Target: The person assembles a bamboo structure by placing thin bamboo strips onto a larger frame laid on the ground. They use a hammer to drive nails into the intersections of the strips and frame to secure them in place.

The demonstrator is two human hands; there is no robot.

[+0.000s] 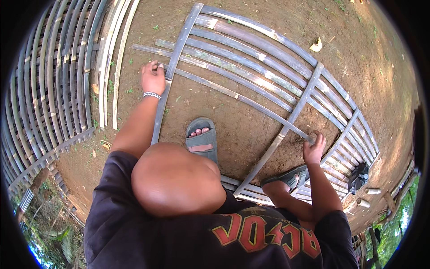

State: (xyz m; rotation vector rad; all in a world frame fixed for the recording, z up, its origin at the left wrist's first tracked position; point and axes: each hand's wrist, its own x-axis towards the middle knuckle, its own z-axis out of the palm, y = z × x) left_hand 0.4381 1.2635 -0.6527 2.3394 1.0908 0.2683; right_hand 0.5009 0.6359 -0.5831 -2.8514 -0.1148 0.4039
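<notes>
A long thin bamboo slat (237,95) lies across the left crosspiece (182,42) and middle crosspiece (301,102) of a bamboo lattice panel on the ground. My left hand (153,81), with a bracelet at its wrist, is closed around the slat's left end, close beside the left crosspiece. At the other end, my right hand (314,150) grips the slat with curled fingers, just past the middle crosspiece. Several parallel slats (251,53) sit on the crosspieces farther from me, with narrow gaps between them. A wider gap separates the held slat from its neighbour toward the right.
Loose pale bamboo strips (117,67) lie to the left, beside another slatted bamboo panel (49,80). My sandalled feet stand inside the frame, among the crosspieces. A black plastic bag (358,178) and short cut bamboo pieces (363,203) are at the right. A dry leaf (316,45) rests on the dirt.
</notes>
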